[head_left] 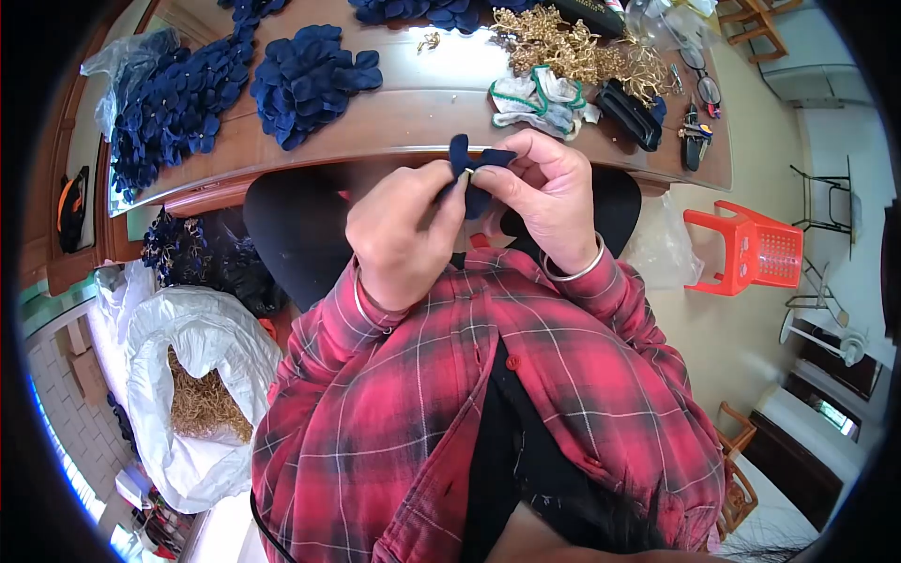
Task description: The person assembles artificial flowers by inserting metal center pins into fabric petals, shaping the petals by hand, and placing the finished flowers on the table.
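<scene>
Left hand (404, 225): fingertips pinched flower (459, 155); right hand (554, 195): thumb and finger pinched its other side | flower: between hands, by table's (422, 117) near edge | progress: seemingly mid-piece; blue heap (308, 84) and gold sprigs (558, 47) lay on table, whether done or waiting unclear

Looks like a craft workroom here: navy fabric petals (308, 83) and gold sprigs (554, 45) heap the desk (413, 111), white sack (192, 469) nearby!

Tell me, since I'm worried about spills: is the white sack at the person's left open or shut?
Open. The mouth of the white sack gapes, and a heap of gold-coloured pieces shows inside.
</scene>
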### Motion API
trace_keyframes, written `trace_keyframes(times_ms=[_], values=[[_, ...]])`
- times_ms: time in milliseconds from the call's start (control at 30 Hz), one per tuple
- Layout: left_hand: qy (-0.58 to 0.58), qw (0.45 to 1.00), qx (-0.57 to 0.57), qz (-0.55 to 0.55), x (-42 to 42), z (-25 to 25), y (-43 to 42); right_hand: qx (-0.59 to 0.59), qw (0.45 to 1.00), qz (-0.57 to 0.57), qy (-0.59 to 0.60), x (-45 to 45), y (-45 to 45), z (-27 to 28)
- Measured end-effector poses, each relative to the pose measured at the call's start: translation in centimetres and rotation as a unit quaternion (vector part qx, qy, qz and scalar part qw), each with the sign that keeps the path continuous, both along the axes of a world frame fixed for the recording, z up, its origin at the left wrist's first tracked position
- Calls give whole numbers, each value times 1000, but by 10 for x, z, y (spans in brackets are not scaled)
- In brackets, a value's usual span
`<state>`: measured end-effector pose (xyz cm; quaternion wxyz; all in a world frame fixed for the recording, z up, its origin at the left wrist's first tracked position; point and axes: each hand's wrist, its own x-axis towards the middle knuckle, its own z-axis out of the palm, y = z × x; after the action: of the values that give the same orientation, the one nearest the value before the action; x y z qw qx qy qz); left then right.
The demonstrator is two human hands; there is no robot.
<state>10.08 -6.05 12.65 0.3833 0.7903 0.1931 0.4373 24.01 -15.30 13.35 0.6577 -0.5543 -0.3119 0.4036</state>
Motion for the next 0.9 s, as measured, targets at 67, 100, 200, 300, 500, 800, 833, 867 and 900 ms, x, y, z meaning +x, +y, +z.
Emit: trace_keyframes(times_ms=[67, 100, 200, 300, 500, 800, 833, 867, 900], values=[[14, 998, 68, 13, -1, 0, -1, -7, 1000, -4, -8, -1, -1, 0], [0, 998, 70, 6, 0, -2, -1, -4, 1000, -2, 1, -1, -2, 0], [-40, 996, 77, -12, 0, -5, 0, 6, 1000, 6, 30, -1, -4, -1], [-26, 999, 17, -13, -4, -2, -2, 25, 999, 35, 8, 6, -4, -5], [-25, 998, 10, -60, -7, -2, 6, 47, 997, 54, 36, 4, -1, 4], [-49, 979, 156, -124, -11, -2, 16, 75, 983, 131, -105, 21, -2, -3], [-52, 976, 172, -123, -11, -2, 16, 115, 973, 132, -151, 22, -2, -8], [-55, 973, 188, -122, -11, -3, 16, 155, 959, 133, -197, 23, -2, -10], [-55, 973, 187, -121, -12, -4, 15, 154, 959, 134, -196, 22, -2, -10]])
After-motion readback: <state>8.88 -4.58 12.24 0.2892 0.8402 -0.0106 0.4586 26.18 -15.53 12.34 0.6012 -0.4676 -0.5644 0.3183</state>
